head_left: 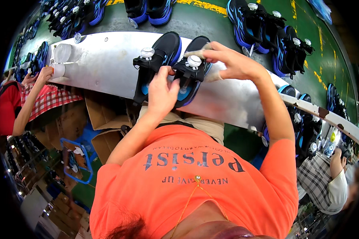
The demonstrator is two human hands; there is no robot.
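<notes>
Two black sports shoes with blue-purple soles lie side by side on the metal table, toes pointing away from me. The left shoe (166, 44) has a round white knob (147, 52) with cords on its top strap. A similar white knob (194, 61) sits on the right shoe (197, 44). My left hand (162, 92) is closed at the near left edge of the right shoe's strap, its fingertips partly hidden. Over that shoe's right side reaches my right hand (233, 61), fingers apart, the covered fingertips close to the knob and the thumb beside the shoe.
A long silver table (103, 59) runs across in front of me. On its left part stand clear plastic cups (62, 53), where a co-worker's hand (46, 74) reaches. More shoes (249, 28) stand beyond on the green floor. Cardboard boxes (101, 113) are below left; another person (323, 179) is at right.
</notes>
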